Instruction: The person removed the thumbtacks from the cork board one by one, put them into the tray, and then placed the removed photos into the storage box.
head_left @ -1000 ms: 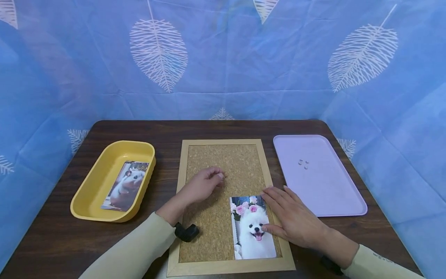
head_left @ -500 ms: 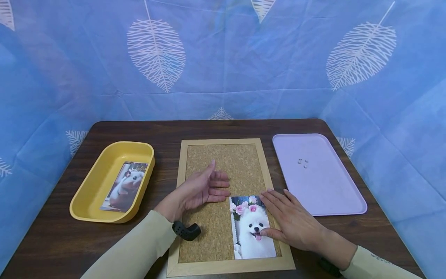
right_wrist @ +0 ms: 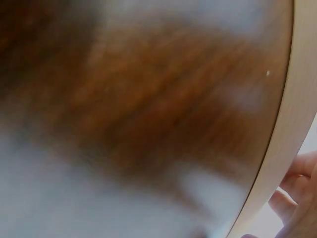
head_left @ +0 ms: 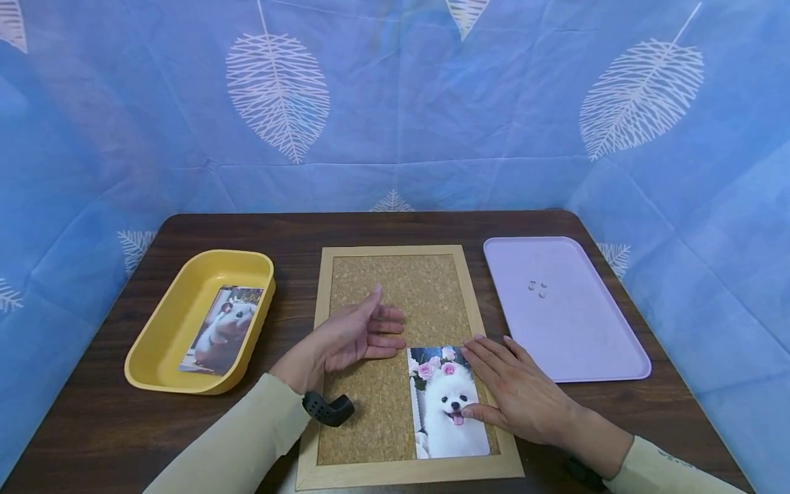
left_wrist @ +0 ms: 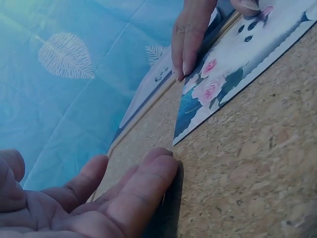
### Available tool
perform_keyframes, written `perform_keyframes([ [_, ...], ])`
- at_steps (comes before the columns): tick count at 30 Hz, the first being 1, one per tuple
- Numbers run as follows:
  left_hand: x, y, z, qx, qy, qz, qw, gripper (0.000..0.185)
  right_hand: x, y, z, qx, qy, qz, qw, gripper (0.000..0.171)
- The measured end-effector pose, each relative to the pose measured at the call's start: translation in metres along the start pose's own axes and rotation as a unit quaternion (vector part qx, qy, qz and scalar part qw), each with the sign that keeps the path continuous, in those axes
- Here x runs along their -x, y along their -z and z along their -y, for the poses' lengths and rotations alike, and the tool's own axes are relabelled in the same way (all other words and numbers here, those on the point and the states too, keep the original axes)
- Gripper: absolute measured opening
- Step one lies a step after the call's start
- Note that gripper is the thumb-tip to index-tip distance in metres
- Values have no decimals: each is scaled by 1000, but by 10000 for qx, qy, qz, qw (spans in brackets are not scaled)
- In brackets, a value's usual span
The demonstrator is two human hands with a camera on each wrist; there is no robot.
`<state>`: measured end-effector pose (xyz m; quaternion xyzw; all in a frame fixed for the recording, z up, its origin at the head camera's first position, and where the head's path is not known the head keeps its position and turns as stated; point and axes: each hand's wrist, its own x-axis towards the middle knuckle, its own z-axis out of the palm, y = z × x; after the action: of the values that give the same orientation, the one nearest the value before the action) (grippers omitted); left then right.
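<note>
A cork board [head_left: 395,302] in a light wooden frame lies in the middle of the table. A photo of a white dog [head_left: 446,405] [left_wrist: 233,64] lies on its lower right part. My right hand [head_left: 515,387] lies flat on the photo's right edge and the frame, with straight fingers and the thumb on the dog's face. My left hand [head_left: 364,333] [left_wrist: 94,198] rests on its side on the cork, palm turned right, fingers straight, fingertips just short of the photo's top left corner. It holds nothing.
A yellow tray [head_left: 166,343] at the left holds a hamster photo [head_left: 223,328]. A lilac tray [head_left: 580,343] at the right carries three small clear pins [head_left: 537,288]. The dark wooden table [head_left: 296,230] is walled by blue leaf-print cloth [head_left: 395,103].
My left hand uncurled from a loose fist above the cork and came down beside the dog photo, palm turned sideways. The right hand and photo stayed where they were.
</note>
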<state>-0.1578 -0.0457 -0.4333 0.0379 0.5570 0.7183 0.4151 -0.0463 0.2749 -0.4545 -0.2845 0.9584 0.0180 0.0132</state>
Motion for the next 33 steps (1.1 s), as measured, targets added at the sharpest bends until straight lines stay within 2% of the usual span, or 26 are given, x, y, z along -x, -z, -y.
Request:
perform_keyframes([
  [6, 1, 0, 3, 214, 84, 108, 9997, 85, 0, 0, 1, -15, -53, 43, 10000, 95],
  [11, 0, -2, 6, 201, 13, 136, 9997, 85, 0, 0, 1, 12, -55, 18, 10000, 96],
  [19, -1, -15, 14, 344, -149, 107, 9992, 87, 0, -4, 2, 37, -26, -167, 9999, 93],
  [23, 0, -20, 18, 370, -162, 76, 9992, 90, 0, -4, 3, -19, -102, -80, 9999, 93],
  [26, 1, -20, 21, 263, -98, 216, 9994, 90, -1, -3, 4, -56, -162, 8, 9999, 93],
  [33, 5, -22, 28, 66, 92, 787, 9968, 83, -2, -2, 5, -84, -232, 37, 9997, 93],
])
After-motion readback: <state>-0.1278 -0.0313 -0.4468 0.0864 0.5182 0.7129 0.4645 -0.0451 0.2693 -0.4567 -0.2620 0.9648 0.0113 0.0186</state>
